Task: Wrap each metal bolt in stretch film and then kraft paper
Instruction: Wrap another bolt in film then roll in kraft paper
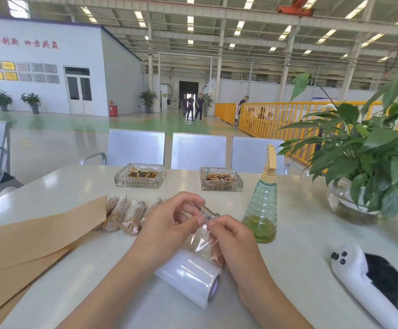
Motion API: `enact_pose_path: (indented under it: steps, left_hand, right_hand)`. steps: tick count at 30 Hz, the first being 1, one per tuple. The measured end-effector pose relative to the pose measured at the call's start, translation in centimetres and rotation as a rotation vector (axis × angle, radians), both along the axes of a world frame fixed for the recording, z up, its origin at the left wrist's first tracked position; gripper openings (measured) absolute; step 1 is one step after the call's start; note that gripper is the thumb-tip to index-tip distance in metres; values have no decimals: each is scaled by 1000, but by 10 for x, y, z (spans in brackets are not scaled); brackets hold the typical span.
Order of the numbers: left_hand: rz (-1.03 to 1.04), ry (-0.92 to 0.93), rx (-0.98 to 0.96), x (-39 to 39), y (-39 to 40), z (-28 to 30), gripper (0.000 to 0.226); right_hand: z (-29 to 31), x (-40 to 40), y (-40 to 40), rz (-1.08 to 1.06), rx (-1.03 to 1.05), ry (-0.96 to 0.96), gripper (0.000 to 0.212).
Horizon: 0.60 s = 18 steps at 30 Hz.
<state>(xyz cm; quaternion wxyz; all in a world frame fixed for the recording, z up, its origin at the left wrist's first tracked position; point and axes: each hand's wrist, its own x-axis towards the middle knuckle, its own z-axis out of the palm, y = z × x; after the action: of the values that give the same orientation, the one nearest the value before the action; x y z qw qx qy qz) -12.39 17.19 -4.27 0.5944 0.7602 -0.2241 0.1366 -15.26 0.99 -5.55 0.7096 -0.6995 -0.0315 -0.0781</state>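
The bolt [208, 213] is held above the table [295, 233], its long axis slanting from upper left to lower right, hex head toward the bottle [262, 210]. The left hand [169, 222] pinches it; the right hand [228, 236] pinches the film [199, 241] running up from the roll [188, 279]. Risk: the thin film may bunch or tear on the head's edges, or the roll may roll away.

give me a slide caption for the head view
Both hands, left and right, wrap a metal bolt in clear film from the white stretch-film roll.
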Motion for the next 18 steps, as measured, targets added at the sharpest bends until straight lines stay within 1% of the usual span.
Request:
enact_pose_path:
  steps: [3,5,6,8,10,11,14,18]
  left_hand:
    - [0,10,-50,-2,-1,3,28]
    - [13,8,-30,-3,1,5,23]
    - [33,-4,34,-4,4,5,18]
    - [84,-45,230,-6,8,5,12]
    - [107,-45,394,-10,9,5,15]
    - [103,-26,431,-12,9,6,15]
    - [57,54,420,-14,12,12,14]
    - [-105,132,452,-15,22,19,1]
  right_hand:
    - [-1,1,0,-23,4,-5,16]
    - [-4,3,-1,-59,-1,25,12]
    - [-6,4,-3,-82,-12,38,11]
    - [-9,5,-5,-119,-42,44,11]
    - [-12,5,-8,-149,-101,20,23]
    - [-13,5,-9,-162,-133,0,31]
    - [-13,3,-12,-180,-177,-31,44]
    - [-13,2,-14,-207,-199,-32,47]
